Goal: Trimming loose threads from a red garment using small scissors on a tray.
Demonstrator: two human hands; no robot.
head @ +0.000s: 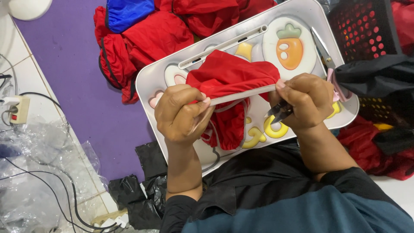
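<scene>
Trimming a red garment over the lap tray

Left hand (181, 114) pinches the red garment (230, 92) taut above the tray (148, 82); right hand (304, 101) holds its grey band and small snips (278, 113). Best keep the band stretched and snip close.

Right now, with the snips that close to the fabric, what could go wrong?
1. The small metal thread snips in the right hand sit beside the taut white elastic band; a slip could nick it or the red fabric garment.
2. The left hand pinches the band close by; its fingertips may get caught.
3. The silver scissors lie at the white tray's edge and could slide off.
</scene>
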